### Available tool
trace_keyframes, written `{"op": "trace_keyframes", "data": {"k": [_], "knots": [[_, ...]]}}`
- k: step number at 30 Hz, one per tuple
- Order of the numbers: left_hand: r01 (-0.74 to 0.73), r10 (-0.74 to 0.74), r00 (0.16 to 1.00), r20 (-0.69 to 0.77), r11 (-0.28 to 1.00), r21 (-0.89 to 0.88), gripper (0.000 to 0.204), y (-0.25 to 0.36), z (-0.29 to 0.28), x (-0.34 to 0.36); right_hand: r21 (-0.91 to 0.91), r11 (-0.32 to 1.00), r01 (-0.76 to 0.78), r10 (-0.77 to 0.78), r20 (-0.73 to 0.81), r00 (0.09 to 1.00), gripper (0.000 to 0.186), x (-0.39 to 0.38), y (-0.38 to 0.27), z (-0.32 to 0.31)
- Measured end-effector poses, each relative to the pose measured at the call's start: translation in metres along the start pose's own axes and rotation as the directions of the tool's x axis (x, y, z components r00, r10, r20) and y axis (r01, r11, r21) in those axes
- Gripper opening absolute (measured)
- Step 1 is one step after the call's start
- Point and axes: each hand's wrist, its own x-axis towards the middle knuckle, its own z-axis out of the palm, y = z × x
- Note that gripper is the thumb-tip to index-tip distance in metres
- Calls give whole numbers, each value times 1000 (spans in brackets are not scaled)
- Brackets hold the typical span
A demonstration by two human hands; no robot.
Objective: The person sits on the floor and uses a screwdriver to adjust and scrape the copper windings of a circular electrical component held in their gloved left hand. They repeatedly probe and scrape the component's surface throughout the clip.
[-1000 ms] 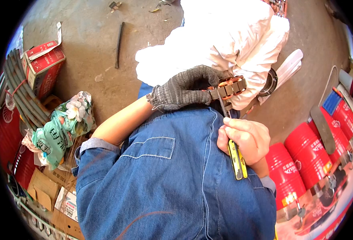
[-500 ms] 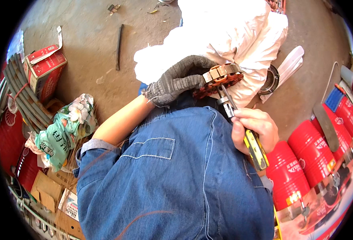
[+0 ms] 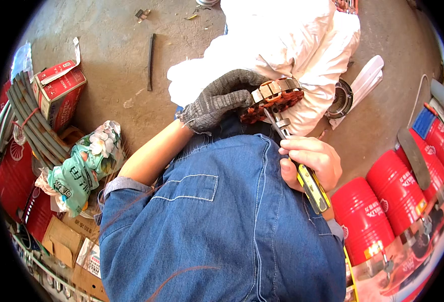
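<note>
My left hand, in a dark grey knit glove, is closed round a ring-shaped motor stator with pale metal segments and reddish copper windings, held tilted above a white cloth. My bare right hand grips a hand tool with a yellow-and-black handle. The tool's slim metal shaft points up and left, its tip at the stator's windings. A silver cylindrical part shows beside the shaft; whether it belongs to the tool I cannot tell.
On the floor at right lie a dark ring-shaped part and a white strip-like piece. Red drums stand farther right. At left are a red box, coiled hose and a green plastic bag. A dark bar lies ahead.
The stator and my gloved left hand have shifted slightly left. My right hand and the tool have moved a little left, and the shaft's tip sits farther left along the windings.
</note>
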Motion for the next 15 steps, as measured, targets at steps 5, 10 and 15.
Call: {"op": "trace_keyframes", "data": {"k": [5, 10, 15], "knots": [[31, -30, 999, 12, 997, -66, 44, -1, -1, 2, -80, 997, 11, -6, 58, 998, 22, -4, 17, 8], [-13, 13, 999, -31, 1000, -3, 40, 1, 2, 2, 7, 992, 126, -125, 130, 983, 25, 4, -8, -10], [26, -27, 1000, -15, 998, -55, 41, -2, -1, 1, -14, 993, 116, -114, 128, 985, 20, 0, 27, 12]]}}
